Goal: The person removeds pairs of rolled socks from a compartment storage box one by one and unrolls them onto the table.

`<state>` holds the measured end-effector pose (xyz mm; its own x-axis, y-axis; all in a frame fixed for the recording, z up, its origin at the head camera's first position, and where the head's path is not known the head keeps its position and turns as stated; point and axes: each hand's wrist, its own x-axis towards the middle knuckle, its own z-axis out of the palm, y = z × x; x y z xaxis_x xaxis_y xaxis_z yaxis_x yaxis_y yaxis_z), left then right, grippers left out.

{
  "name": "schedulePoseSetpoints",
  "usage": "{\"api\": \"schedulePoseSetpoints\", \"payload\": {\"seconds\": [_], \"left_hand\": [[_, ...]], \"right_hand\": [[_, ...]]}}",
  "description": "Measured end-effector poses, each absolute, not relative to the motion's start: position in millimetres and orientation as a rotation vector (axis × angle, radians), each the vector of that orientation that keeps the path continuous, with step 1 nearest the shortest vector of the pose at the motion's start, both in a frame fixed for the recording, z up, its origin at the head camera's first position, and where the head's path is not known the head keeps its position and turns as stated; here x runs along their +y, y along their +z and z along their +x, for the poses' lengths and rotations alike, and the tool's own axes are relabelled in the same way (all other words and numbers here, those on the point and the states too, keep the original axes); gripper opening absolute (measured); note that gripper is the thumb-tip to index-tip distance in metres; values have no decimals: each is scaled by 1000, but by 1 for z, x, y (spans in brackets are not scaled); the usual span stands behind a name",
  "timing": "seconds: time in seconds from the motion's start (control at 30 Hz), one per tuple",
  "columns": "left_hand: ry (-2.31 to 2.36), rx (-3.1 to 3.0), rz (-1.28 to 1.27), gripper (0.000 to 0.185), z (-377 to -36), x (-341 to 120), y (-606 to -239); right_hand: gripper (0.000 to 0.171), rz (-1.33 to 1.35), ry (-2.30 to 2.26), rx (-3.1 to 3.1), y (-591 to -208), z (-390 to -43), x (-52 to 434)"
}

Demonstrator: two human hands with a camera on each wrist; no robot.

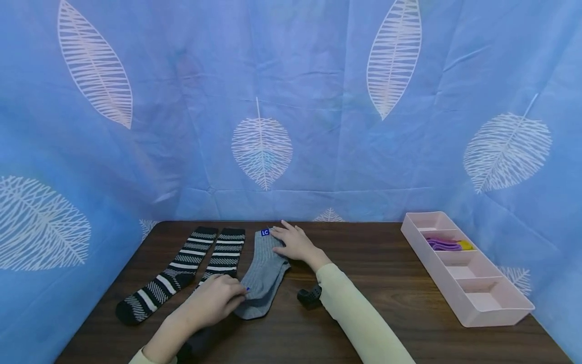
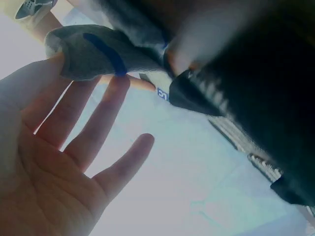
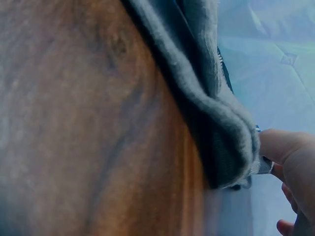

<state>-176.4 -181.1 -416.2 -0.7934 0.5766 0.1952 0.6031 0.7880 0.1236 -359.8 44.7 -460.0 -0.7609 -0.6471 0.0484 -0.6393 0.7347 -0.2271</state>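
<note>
Socks lie on a dark brown worktop. The grey sock is in the middle, with its top end far from the person and its toe end near. It has a small blue tag at the top.

The right hand rests on the top end of the grey sock, just beside the blue tag. Its fingers are straight and press down flat. In the right wrist view, a fingertip touches the edge of the grey sock.

The left hand is at the toe end of the grey sock. Its fingertips touch the sock there. In the left wrist view, the fingers are spread out and straight, and the grey toe sits against their tips. The 2 hands are apart, 1 at each end of the sock.

To the left of the grey sock are 2 striped socks, black and white, side by side. The left hand lies partly over the low end of the nearer one.

A small black thing sits on the worktop by the right sleeve.

Far to the right is a long pink tray with 4 parts. The second part from the back holds something purple and yellow.

A blue cloth with white leaves hangs behind.
</note>
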Motion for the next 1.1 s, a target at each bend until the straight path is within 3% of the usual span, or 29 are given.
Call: {"api": "schedulePoseSetpoints", "payload": {"seconds": [0.57, 1.1], "left_hand": [[-212, -2504, -937, 11, -169, -176, -392], [-229, -2466, -1019, 9, -163, -128, -389]], "right_hand": [[63, -1187, -254, 3025, -416, -353, 65], [63, -1214, -158, 3087, -402, -331, 118]]}}
